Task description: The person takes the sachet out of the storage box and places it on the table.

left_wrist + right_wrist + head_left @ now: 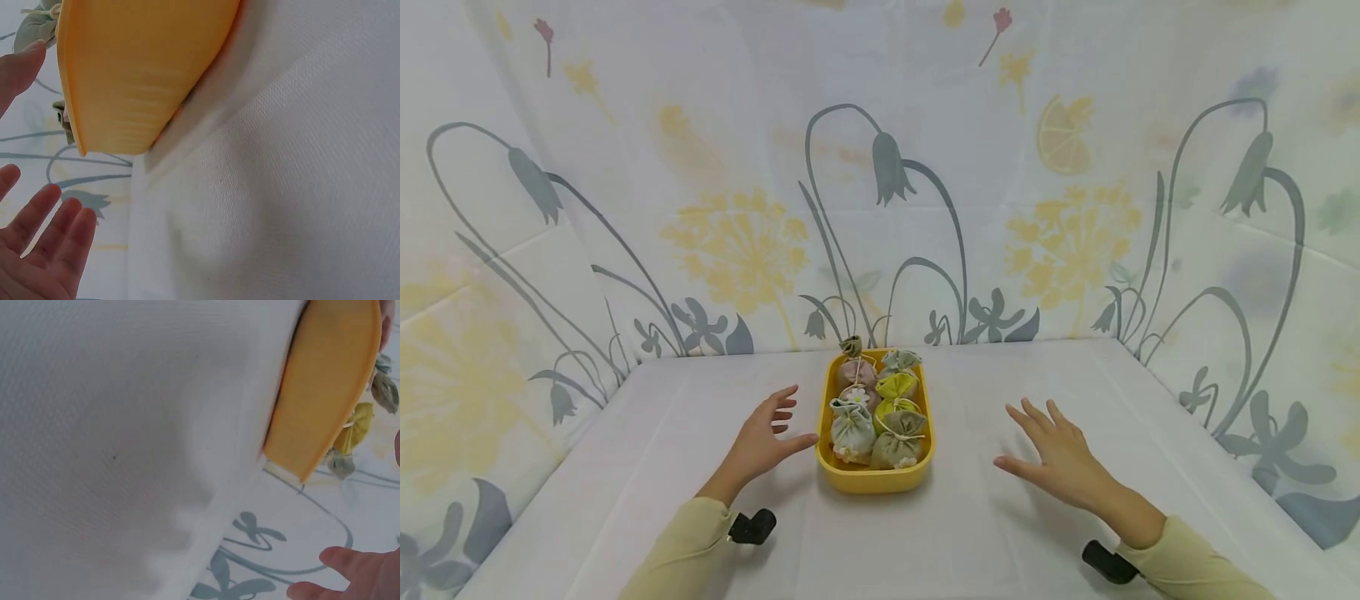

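Observation:
A yellow tub [876,482] stands on the table, filled with several small drawstring pouches. Front left in it is a pale blue-green pouch [852,433], beside an olive-grey pouch [897,450]. Behind these are a yellow-green pouch [897,387], a pinkish pouch [857,374] and a grey-green pouch [901,360]. My left hand [760,442] is at the tub's left side, fingers spread, thumb tip by the rim; whether it touches cannot be told. To the right, apart from the tub, my right hand [1063,467] hovers with fingers spread, holding nothing.
A white cloth covers the table [700,383]. Flower-printed curtains [745,167] enclose the back and both sides. Each wrist carries a black camera, one on the left [752,527] and one on the right [1108,562].

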Demonstrator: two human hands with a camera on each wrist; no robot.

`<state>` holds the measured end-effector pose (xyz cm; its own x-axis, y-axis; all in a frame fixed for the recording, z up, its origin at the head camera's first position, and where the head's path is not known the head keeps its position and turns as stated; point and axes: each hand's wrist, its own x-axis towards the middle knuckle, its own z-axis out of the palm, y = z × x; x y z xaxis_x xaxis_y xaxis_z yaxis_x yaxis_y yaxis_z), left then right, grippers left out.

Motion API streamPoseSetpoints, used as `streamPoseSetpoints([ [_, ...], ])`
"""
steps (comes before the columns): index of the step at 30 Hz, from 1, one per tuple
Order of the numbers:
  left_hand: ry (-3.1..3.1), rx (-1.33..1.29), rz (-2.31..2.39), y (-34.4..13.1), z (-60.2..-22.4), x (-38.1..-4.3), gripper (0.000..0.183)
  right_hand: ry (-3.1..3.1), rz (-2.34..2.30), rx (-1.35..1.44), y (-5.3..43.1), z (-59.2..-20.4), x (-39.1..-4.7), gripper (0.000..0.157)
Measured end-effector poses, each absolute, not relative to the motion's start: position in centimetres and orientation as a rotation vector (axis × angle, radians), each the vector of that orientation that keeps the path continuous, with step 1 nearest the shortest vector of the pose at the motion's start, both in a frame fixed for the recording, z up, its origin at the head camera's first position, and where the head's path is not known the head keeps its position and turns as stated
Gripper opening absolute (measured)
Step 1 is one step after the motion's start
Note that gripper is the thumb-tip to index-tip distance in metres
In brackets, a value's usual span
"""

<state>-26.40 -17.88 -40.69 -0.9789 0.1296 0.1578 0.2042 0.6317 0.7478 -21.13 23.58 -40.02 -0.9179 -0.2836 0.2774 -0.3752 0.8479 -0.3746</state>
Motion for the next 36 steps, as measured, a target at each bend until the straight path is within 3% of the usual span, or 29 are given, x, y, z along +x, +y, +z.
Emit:
streamPoseSetpoints([
  [17,-2.736,-0.245,-1.701,-16.7,-40.8,-26.9,0.081,-2.814,0.763,0.546,20.9,-39.8,-21.5,0.080],
  [28,-2.694,-0.204,-1.940,-16.5,-41.0,-26.9,0.065,-2.815,0.909,0.576,19.1,-39.1,-21.6,0.078],
  [36,-2.676,-0.184,-1.997,-16.4,-41.1,-26.8,0.063,-2.831,1.016,0.586,17.9,-38.7,-22.1,0.079],
])
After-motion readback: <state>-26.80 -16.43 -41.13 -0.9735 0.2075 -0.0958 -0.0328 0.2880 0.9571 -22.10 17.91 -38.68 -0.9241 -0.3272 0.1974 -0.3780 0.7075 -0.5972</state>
